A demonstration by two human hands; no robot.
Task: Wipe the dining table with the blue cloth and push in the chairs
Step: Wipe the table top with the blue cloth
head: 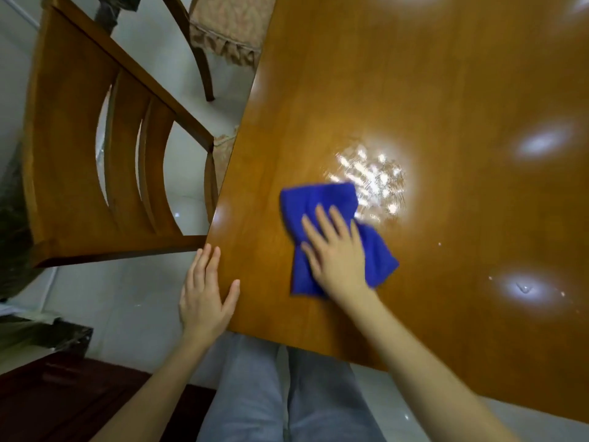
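Note:
The blue cloth [322, 202] lies crumpled on the glossy brown dining table [446, 90], near its left edge. My right hand [338, 253] presses flat on the cloth, fingers straight and spread. Just beyond the cloth is a wet, streaky patch [373, 177] catching the light. My left hand [205, 295] rests open against the table's near left corner, thumb on the top, fingers along the edge. A wooden chair [79, 148] with a slatted back stands left of the table, close to its edge.
A second chair [223, 30] with a patterned beige seat cover stands further along the left side. A few small droplets [526, 287] dot the table on the right. Pale tiled floor [127, 298] lies to the left, dark wooden furniture [63, 403] at bottom left.

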